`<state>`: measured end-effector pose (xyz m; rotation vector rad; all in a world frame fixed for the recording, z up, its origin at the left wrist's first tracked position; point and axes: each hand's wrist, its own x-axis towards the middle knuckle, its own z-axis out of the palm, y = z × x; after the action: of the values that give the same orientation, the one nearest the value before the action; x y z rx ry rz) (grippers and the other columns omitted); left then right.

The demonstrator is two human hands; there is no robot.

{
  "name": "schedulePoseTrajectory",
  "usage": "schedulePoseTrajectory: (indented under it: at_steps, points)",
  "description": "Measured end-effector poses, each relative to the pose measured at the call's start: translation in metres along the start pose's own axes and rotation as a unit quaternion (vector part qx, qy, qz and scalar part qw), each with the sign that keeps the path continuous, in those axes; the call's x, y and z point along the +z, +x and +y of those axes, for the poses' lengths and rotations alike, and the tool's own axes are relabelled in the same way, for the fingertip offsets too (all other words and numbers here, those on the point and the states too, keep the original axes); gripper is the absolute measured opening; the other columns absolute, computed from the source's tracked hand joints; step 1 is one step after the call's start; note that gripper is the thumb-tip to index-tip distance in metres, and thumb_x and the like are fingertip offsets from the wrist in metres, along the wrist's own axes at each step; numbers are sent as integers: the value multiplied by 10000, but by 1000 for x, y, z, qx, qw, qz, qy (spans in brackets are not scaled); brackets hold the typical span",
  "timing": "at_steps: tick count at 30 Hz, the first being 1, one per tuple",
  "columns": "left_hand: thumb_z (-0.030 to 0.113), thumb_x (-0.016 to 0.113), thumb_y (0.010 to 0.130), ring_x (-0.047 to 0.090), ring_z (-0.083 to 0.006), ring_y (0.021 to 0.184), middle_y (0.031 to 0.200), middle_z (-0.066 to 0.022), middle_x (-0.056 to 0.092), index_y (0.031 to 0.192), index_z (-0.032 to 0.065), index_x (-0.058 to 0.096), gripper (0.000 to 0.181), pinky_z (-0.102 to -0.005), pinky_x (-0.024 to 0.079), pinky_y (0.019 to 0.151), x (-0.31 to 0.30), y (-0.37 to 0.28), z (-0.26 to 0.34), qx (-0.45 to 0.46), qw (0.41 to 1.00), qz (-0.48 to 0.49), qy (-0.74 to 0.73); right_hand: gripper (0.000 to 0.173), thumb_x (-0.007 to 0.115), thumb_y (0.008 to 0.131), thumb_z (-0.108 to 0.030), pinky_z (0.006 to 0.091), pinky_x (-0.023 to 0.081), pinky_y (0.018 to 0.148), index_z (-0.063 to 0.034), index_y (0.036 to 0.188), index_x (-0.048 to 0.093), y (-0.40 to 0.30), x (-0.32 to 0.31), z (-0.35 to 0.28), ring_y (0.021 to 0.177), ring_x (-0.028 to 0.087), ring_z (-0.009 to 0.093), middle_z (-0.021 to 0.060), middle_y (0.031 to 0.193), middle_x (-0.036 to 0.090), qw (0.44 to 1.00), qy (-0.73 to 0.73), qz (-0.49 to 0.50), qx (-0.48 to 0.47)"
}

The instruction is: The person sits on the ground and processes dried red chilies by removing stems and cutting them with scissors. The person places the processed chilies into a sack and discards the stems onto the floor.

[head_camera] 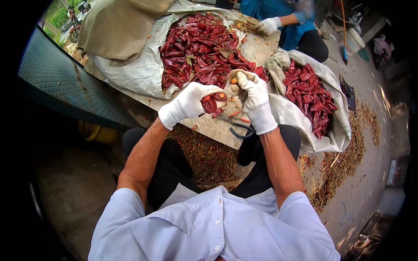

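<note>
In my left hand (191, 101), which wears a white knit glove, are several dark red dried chili peppers (209, 105), some with their pale inner ends showing. My right hand (256, 94), also gloved and with soiled fingertips, pinches a small orange-yellow pepper stem end (233, 80). Both hands are raised above the front of a board (217, 133). On that board, below my right hand, lie scissors with a dark handle loop (242, 132) and orange-coloured parts. Just beyond the hands spreads a large heap of red dried peppers (199, 49) on a white woven sack (130, 78).
At the right stands an open woven sack (343, 130) of red peppers. Stem scraps (343, 169) litter the floor. A co-worker's gloved hand (268, 26) rests by scraps at the board's far side. A blue-green textured panel (72, 78) borders the left; a white bucket (354, 42) stands far right.
</note>
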<state>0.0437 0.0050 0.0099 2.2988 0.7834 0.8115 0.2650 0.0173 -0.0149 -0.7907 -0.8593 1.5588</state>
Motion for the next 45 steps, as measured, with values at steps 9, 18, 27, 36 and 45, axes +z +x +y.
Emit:
schedulePoseTrajectory:
  at_steps: [9,18,27,36,45]
  points:
    - [83,726,925,669,-79,812,952,-47,721,1199,1,684,290,-256,552,717,-19,-9,-22,-159,974,106,-121,240,633,879,-120,428,562,888,-139,1058,792,-10,-9,38,973,720,330,156,1053,741,671,-730,-131,-20]
    - [154,824,827,686,-131,929,986,-127,743,1158,-11,672,400,-306,538,893,-7,-18,-38,-208,976,69,-3,225,654,871,-147,468,538,899,-168,1050,789,-2,-14,87,968,683,336,116,1020,697,554,-810,-178,-75]
    - [168,833,833,671,-94,728,839,-87,726,1057,-17,695,322,-290,552,691,-1,-23,-43,-239,965,96,-50,313,752,892,-95,290,567,734,40,1172,721,6,-15,77,830,713,125,83,976,775,921,-381,-28,79]
    - [156,864,817,618,-69,773,821,-7,710,991,-13,716,284,-268,536,729,21,-19,-34,-274,927,152,-207,273,672,974,-40,296,600,769,50,1232,681,-8,0,67,827,711,132,65,1039,748,964,-240,-87,76]
    - [113,833,842,624,-64,689,798,13,696,931,15,729,169,-243,518,619,-20,-17,-26,-243,900,258,-255,292,740,897,-133,286,560,794,39,1133,734,3,-20,76,859,712,123,96,982,778,893,-446,-25,50]
